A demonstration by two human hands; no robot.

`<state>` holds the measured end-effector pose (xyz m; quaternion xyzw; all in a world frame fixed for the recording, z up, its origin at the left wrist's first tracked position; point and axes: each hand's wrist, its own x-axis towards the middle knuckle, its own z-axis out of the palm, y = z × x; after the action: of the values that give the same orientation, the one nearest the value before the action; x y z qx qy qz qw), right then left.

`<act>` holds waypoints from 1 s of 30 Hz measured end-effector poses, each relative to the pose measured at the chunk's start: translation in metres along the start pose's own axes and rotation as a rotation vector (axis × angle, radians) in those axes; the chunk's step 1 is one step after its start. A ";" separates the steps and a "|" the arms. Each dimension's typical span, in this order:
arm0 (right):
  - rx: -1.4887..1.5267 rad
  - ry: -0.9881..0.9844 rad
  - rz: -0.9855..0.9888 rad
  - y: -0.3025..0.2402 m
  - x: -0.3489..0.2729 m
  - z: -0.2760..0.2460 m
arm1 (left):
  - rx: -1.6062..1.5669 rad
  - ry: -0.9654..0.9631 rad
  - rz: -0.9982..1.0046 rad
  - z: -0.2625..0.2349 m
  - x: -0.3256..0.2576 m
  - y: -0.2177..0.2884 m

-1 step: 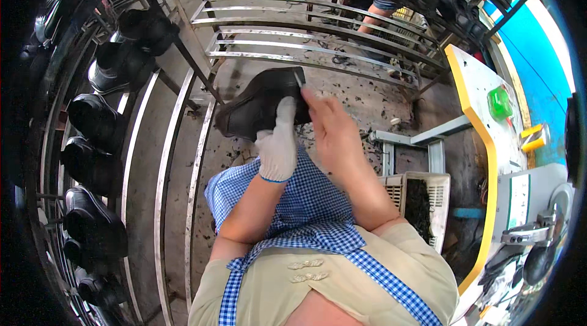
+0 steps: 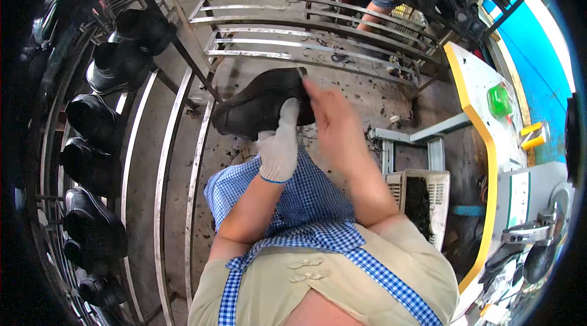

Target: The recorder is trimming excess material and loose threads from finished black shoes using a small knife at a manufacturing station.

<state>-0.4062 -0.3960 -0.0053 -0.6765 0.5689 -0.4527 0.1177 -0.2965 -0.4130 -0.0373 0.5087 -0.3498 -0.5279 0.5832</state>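
My left hand [image 2: 280, 149], in a white knit glove, grips a black shoe [image 2: 257, 103] in front of me, its thumb pressed on the shoe's side. The shoe is tilted, one end pointing down to the left and the other end up at the right. At that raised end is my bare right hand [image 2: 333, 124], its fingers closed and somewhat blurred. A thin, pale, silvery tool [image 2: 301, 72] sticks out past the fingertips against the shoe's edge; its exact kind does not show.
Metal racks carry several black shoes [image 2: 92, 115] on the left and along the far side. To the right stands a yellow-edged table [image 2: 480, 81] with a green container [image 2: 499, 101]. A white plastic crate [image 2: 439, 204] holds dark scraps. Beyond the rails, another person's arm [image 2: 372, 15] shows.
My right hand has shifted slightly, and the silvery tool shows less at the shoe's edge. The shoe has turned a little in my left hand.
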 end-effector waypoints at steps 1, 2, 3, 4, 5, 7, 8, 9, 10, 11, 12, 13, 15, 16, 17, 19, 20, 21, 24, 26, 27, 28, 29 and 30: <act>-0.002 0.003 0.016 0.006 0.005 -0.002 | 0.008 -0.009 -0.011 -0.008 -0.003 -0.010; 0.119 0.031 0.008 0.016 0.009 -0.005 | 0.428 -0.083 0.380 -0.022 -0.005 -0.019; 0.238 0.060 -0.011 0.025 0.013 -0.007 | 0.837 -0.156 0.783 -0.025 -0.004 -0.014; 0.303 0.075 0.009 0.029 0.011 -0.008 | 0.765 -0.196 1.014 -0.024 0.000 -0.007; 0.299 0.080 0.014 0.031 0.008 -0.009 | 0.762 -0.203 1.014 -0.023 0.001 -0.001; 0.424 -0.003 0.233 0.035 -0.002 -0.011 | 0.662 -0.310 0.887 -0.023 0.000 0.008; 0.422 -0.001 0.235 0.039 -0.003 -0.010 | 0.247 -0.382 0.216 -0.016 -0.002 0.012; 0.451 -0.003 0.239 0.045 -0.006 -0.009 | 0.247 -0.390 0.212 -0.007 -0.004 0.018; 0.484 -0.008 0.239 0.047 -0.008 -0.009 | -0.097 -0.339 -0.030 0.001 -0.006 0.023; 0.483 -0.004 0.242 0.045 -0.008 -0.011 | -0.439 -0.276 -0.273 0.006 -0.007 0.026; 0.536 -0.031 0.316 0.042 -0.008 -0.015 | -0.439 -0.278 -0.275 0.005 -0.006 0.025; 0.589 -0.058 0.390 0.042 -0.007 -0.018 | -0.396 -0.329 -0.285 0.002 -0.004 0.024; 0.627 -0.072 0.398 0.051 -0.008 -0.019 | -0.355 -0.378 -0.293 0.002 -0.001 0.018; 0.668 -0.088 0.406 0.055 -0.008 -0.020 | -0.225 -0.429 -0.190 0.003 0.000 0.013; 0.669 -0.094 0.403 0.058 -0.005 -0.023 | -0.095 -0.477 -0.085 0.003 0.001 0.011; 0.602 -0.228 0.611 0.062 -0.001 -0.031 | 0.384 -0.671 -0.013 -0.008 0.006 0.015; 0.606 -0.238 0.606 0.071 -0.004 -0.027 | 0.487 -0.687 0.181 -0.009 0.005 0.012; 0.680 -0.266 0.513 0.089 -0.012 -0.019 | 0.585 -0.709 0.378 -0.008 0.002 0.010; 0.860 -0.344 0.497 0.126 -0.038 0.004 | 1.447 -0.994 0.389 -0.015 -0.003 0.024; 0.964 -0.407 0.560 0.126 -0.053 0.018 | 1.270 -1.009 0.421 -0.026 -0.015 0.038; 1.114 -0.368 0.569 0.124 -0.062 0.021 | 1.151 -1.008 0.543 -0.035 -0.019 0.042; 1.259 -0.317 0.584 0.125 -0.070 0.022 | 1.151 -0.997 0.557 -0.042 -0.014 0.049; 1.259 -0.325 0.575 0.124 -0.077 0.022 | 0.835 -1.058 0.423 -0.053 -0.011 0.061; 1.361 -0.301 0.659 0.124 -0.084 0.023 | 0.520 -1.098 0.287 -0.062 -0.008 0.067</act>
<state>-0.4666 -0.3706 -0.1421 -0.3050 0.3151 -0.5477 0.7125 -0.2224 -0.3965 0.0137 0.2364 -0.7806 -0.5262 0.2405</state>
